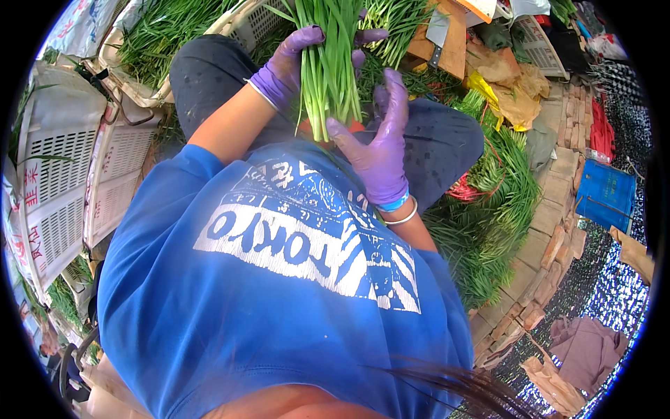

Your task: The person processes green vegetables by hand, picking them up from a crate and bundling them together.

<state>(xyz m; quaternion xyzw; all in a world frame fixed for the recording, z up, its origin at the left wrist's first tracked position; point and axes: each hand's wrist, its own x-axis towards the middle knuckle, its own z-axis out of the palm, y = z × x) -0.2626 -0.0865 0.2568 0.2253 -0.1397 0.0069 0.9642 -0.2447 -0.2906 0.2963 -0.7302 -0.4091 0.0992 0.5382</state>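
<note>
A bundle of long green chives (pixel 329 66) hangs over my lap, its pale cut ends pointing toward me. Wrapped round it from the left is my left hand (pixel 285 66) in a purple glove, with fingertips showing past the bundle's right side. My right hand (pixel 380 150), gloved the same way, is open just right of the pale ends. Its thumb comes close to the stalks; whether it touches them I cannot tell. Something orange-red (pixel 356 126) shows partly behind the stalk ends.
White plastic crates (pixel 59 150) stand at the left, and another crate (pixel 244 28) holds greens ahead. Piled chives (pixel 499 202) with red ties lie at my right. Beyond are a wooden board (pixel 450 42) with a metal blade, a yellow bag (pixel 485 94) and brick edging (pixel 534 293).
</note>
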